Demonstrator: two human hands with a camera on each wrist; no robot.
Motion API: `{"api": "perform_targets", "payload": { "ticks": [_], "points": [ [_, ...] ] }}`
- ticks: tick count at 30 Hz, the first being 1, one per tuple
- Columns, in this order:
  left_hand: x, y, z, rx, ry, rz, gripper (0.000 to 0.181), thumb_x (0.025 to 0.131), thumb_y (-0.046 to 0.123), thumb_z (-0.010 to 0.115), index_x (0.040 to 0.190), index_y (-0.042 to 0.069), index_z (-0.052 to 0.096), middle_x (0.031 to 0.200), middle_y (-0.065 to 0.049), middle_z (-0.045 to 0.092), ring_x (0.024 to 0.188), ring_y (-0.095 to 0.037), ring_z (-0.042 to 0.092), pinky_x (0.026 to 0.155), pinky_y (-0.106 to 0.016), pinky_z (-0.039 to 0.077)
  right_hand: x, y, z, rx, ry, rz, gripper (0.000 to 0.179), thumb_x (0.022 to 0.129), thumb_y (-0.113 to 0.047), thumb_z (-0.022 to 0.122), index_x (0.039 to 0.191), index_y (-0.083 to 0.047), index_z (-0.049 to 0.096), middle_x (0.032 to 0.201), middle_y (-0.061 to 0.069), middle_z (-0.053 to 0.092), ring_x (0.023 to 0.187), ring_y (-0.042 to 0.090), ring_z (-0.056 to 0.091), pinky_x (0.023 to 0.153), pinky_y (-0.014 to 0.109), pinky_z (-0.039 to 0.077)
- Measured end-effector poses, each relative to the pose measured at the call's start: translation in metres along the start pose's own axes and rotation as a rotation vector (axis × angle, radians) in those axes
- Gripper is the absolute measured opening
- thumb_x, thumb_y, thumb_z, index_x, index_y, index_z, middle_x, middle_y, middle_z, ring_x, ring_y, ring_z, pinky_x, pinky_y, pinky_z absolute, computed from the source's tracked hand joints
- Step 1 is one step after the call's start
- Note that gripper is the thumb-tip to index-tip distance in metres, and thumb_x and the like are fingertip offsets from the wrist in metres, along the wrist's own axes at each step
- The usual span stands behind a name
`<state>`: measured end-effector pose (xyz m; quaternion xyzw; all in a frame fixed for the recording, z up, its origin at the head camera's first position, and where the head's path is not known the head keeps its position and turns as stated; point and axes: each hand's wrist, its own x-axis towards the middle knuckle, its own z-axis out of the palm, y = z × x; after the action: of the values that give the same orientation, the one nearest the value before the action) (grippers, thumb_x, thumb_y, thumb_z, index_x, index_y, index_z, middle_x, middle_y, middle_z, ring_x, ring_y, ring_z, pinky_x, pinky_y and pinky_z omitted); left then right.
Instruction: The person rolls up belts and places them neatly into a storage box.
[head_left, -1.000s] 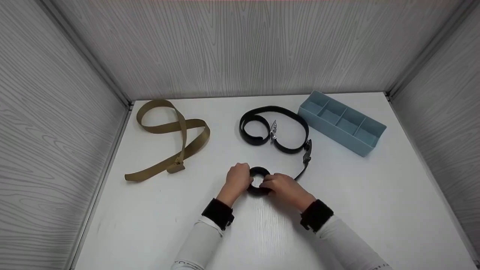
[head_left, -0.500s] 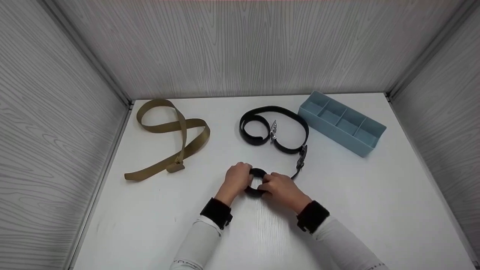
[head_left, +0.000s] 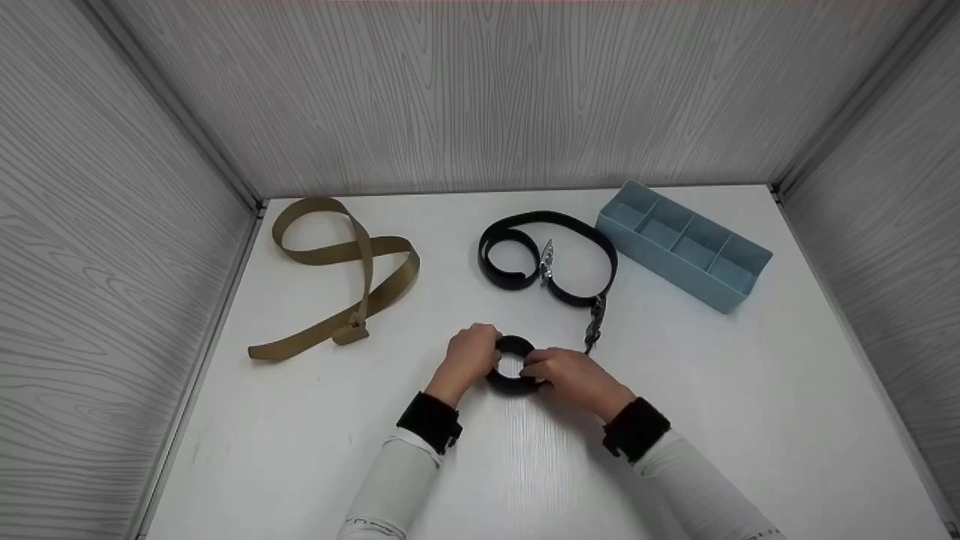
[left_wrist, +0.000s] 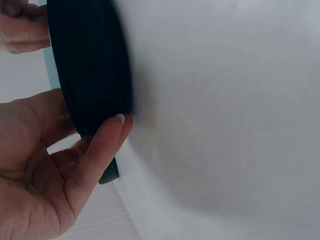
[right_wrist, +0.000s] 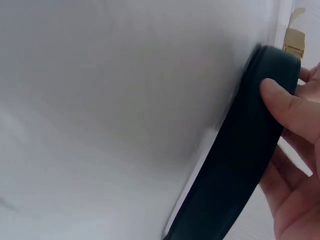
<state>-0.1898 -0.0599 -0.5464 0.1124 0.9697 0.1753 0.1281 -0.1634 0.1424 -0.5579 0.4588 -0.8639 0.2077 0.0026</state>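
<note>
One blue, rectangular, four-compartment tray (head_left: 664, 266) is sitting upper right; one tan webbing belt (head_left: 367, 253) is lying left, one black looped belt (head_left: 541, 217) upper centre. Just below centre, two hands, left hand (head_left: 471, 354) and right hand (head_left: 574, 377), are pinching one black coiled belt (head_left: 511, 386) firmly.

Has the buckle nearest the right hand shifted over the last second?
Yes. In the head view, the buckle has moved left and slightly down the picture, farther from the blue divided tray, which has stayed put.
</note>
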Motion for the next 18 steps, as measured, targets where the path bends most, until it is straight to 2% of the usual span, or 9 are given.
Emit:
{"api": "perform_targets", "payload": {
  "ticks": [3,6,9,12,18],
  "points": [
    [0.000,-0.003,-0.001,0.024,-0.006,0.060,0.009,0.084,0.005,0.070,0.092,0.009,0.074,0.090,-0.009,0.068,0.079,-0.024,0.062,0.068,-0.041,0.050,-0.001,0.002,-0.001,-0.017,-0.014,-0.022,0.034,0.070,0.005,0.082,0.099,-0.012,0.077,0.105,0.001,0.068,0.094,0.021,0.063,0.080,0.034,0.051],
    [0.000,-0.005,0.001,0.040,0.009,0.108,0.010,0.085,0.006,0.069,0.094,0.009,0.073,0.090,-0.009,0.066,0.083,-0.025,0.063,0.071,-0.042,0.050,0.001,0.001,0.001,-0.048,0.015,-0.046,0.028,0.071,0.003,0.082,0.094,-0.013,0.077,0.099,0.001,0.069,0.087,0.021,0.063,0.075,0.033,0.051],
    [-0.002,-0.005,0.004,0.037,0.037,0.123,0.011,0.086,0.006,0.067,0.094,0.009,0.073,0.089,-0.009,0.065,0.084,-0.026,0.063,0.071,-0.043,0.050,0.005,-0.001,0.004,-0.089,0.060,-0.060,0.025,0.071,0.003,0.080,0.089,-0.015,0.078,0.091,0.001,0.069,0.079,0.020,0.063,0.068,0.032,0.051],
    [-0.003,-0.004,0.006,0.012,0.063,0.093,0.012,0.086,0.007,0.067,0.096,0.008,0.073,0.091,-0.010,0.065,0.085,-0.027,0.063,0.072,-0.043,0.050,0.006,-0.002,0.007,-0.108,0.095,-0.062,0.025,0.069,0.004,0.079,0.085,-0.015,0.078,0.086,0.000,0.069,0.074,0.019,0.062,0.064,0.032,0.050],
    [-0.009,0.001,0.005,-0.028,0.064,-0.034,0.015,0.087,0.013,0.070,0.096,0.000,0.067,0.092,-0.016,0.066,0.085,-0.035,0.065,0.072,-0.046,0.052,0.006,-0.005,0.011,-0.109,0.140,-0.049,0.024,0.067,0.001,0.081,0.082,-0.017,0.077,0.078,-0.001,0.066,0.066,0.020,0.059,0.058,0.034,0.048]
  ]
}}
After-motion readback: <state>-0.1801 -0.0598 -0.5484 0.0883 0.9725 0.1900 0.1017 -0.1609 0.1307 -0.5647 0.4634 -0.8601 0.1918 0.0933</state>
